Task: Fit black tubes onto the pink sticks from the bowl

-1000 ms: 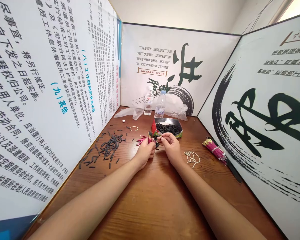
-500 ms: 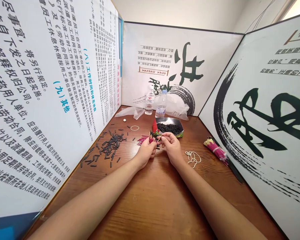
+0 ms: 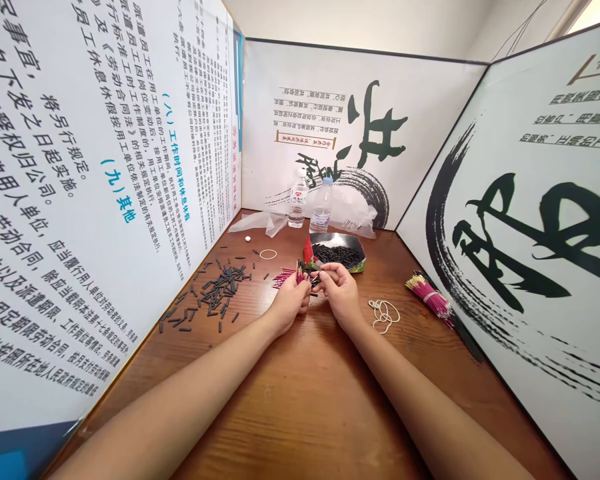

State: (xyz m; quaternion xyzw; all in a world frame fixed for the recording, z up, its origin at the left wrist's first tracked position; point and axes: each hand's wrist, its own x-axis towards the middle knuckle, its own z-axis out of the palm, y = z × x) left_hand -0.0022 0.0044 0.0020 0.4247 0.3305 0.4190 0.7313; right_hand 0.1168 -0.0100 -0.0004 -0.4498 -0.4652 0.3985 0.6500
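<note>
My left hand point(image 3: 291, 305) is closed around a bundle of thin magenta sticks point(image 3: 283, 278), with gold and black ends showing above the thumb. Close beside it, my right hand point(image 3: 341, 292) pinches a small black piece point(image 3: 317, 277) at the ends of the bundle. The fingers partly hide that piece. Just behind the hands stands an open box point(image 3: 307, 251) with a red side, holding many short black pieces point(image 3: 337, 255). More short black pieces point(image 3: 223, 291) lie scattered on the table to the left of my hands.
On the brown table point(image 3: 300, 400), rubber bands point(image 3: 386, 317) lie to the right, near a tied bundle of magenta sticks point(image 3: 430, 300). Another band point(image 3: 268, 254) lies at the left. Two water bottles point(image 3: 321, 207) and clear plastic point(image 3: 263, 223) stand before the printed panels point(image 3: 430, 133).
The right fingers have shifted slightly at the ends of the bundle, and a dark piece now shows at their tips. My left hand keeps its hold. The whole view has moved a little.
</note>
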